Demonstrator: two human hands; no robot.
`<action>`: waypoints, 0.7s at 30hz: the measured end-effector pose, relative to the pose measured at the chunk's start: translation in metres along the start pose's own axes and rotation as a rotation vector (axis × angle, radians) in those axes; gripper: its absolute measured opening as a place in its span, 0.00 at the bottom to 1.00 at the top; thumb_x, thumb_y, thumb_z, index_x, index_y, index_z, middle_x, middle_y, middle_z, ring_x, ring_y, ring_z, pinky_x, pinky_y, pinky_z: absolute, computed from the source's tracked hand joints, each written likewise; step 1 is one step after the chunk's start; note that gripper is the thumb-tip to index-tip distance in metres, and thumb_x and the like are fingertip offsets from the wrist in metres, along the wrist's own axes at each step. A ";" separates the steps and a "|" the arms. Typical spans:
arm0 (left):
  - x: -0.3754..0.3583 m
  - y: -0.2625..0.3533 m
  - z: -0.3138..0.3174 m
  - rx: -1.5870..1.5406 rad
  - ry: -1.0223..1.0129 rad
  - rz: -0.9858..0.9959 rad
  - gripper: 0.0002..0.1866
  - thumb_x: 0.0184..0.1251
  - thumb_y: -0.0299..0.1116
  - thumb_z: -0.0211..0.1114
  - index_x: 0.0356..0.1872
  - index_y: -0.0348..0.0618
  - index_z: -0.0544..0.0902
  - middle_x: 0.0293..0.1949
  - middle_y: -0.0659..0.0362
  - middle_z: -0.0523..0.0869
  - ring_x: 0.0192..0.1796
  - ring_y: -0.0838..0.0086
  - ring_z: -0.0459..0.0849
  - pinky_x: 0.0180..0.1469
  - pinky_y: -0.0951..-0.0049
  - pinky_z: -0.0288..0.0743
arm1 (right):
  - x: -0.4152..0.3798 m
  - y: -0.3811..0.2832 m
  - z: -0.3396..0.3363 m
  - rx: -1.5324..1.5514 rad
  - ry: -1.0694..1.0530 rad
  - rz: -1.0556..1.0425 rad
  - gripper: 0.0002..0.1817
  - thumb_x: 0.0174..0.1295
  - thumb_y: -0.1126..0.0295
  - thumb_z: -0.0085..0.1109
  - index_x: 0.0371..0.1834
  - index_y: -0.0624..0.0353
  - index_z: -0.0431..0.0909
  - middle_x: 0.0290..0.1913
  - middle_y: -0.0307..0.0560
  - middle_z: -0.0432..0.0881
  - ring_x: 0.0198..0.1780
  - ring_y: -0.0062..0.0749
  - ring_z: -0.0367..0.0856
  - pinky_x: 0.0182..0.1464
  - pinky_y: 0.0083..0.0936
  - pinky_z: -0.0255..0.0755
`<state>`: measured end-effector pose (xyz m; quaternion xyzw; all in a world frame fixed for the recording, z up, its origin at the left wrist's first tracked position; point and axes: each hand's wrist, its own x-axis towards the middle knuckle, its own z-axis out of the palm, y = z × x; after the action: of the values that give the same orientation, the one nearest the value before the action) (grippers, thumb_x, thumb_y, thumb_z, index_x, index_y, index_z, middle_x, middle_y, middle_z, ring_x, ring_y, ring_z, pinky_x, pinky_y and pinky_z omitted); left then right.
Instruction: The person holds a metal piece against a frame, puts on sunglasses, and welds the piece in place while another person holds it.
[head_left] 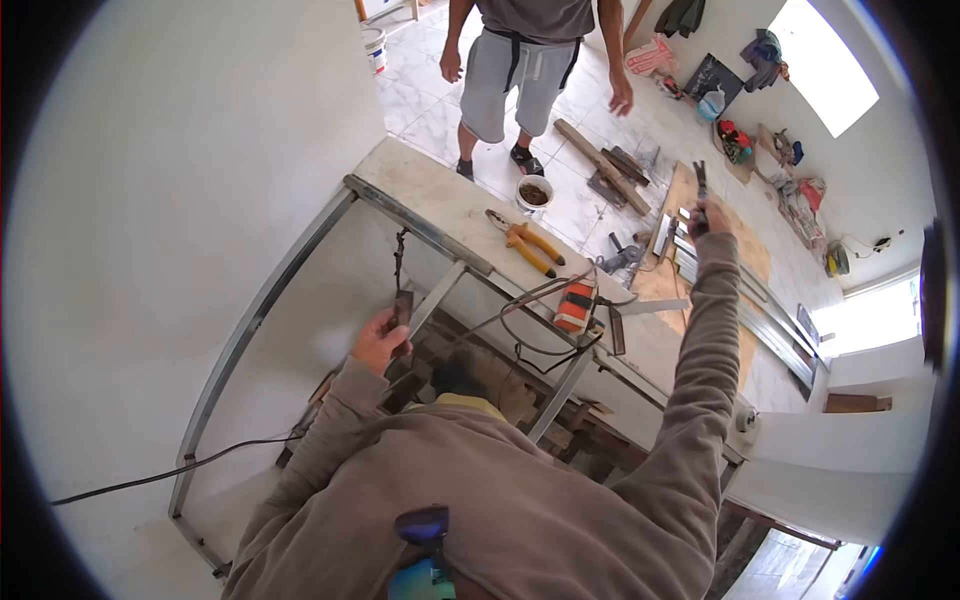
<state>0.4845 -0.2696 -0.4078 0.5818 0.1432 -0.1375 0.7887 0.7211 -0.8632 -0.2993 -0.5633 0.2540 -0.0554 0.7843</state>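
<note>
Plainly, left hand (378, 340) clasps block (403, 306); right hand (711, 218), tool (701, 182); pale slab (425, 188), tiled floor (415, 95) beyond.

Beyond the far edge of the tabletop (430, 185), a co-worker (520, 75) is cropped at the chest by the frame's top. Fingers of the left hand (380, 340) partly cover a dark piece (404, 306); the right hand (712, 219) hides the grip of a dark tool (701, 180). A brown sweatshirt (500, 485), cut off below, obscures clutter (562, 438) underneath.
</note>
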 end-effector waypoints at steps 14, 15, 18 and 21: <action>-0.027 -0.019 -0.043 -0.129 0.177 -0.023 0.21 0.66 0.27 0.63 0.61 0.42 0.75 0.40 0.59 0.83 0.30 0.76 0.81 0.32 0.75 0.79 | 0.044 0.009 0.071 -0.247 0.026 0.059 0.06 0.61 0.69 0.57 0.34 0.55 0.70 0.24 0.38 0.74 0.20 0.22 0.73 0.19 0.22 0.71; -0.027 -0.019 -0.043 -0.126 0.177 -0.022 0.21 0.67 0.27 0.63 0.61 0.42 0.75 0.40 0.60 0.83 0.30 0.77 0.81 0.32 0.75 0.79 | 0.042 0.010 0.073 -0.224 0.037 0.054 0.06 0.61 0.70 0.57 0.34 0.55 0.70 0.24 0.38 0.74 0.20 0.22 0.73 0.20 0.22 0.71; -0.029 -0.015 -0.034 -0.098 0.186 -0.028 0.20 0.66 0.27 0.62 0.60 0.43 0.75 0.39 0.60 0.82 0.30 0.76 0.79 0.33 0.74 0.77 | 0.047 0.015 0.066 -0.147 0.019 0.093 0.06 0.58 0.73 0.59 0.33 0.60 0.71 0.24 0.42 0.75 0.21 0.24 0.75 0.20 0.24 0.71; -0.027 -0.012 -0.029 -0.082 0.186 -0.050 0.21 0.66 0.27 0.62 0.61 0.44 0.74 0.39 0.59 0.82 0.30 0.76 0.79 0.34 0.74 0.77 | 0.052 0.023 0.056 -0.130 0.000 0.098 0.07 0.57 0.75 0.62 0.32 0.67 0.74 0.25 0.47 0.78 0.21 0.28 0.77 0.19 0.26 0.73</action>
<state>0.4532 -0.2443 -0.4160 0.5554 0.2357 -0.0968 0.7916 0.7874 -0.8261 -0.3241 -0.5998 0.2845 -0.0004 0.7479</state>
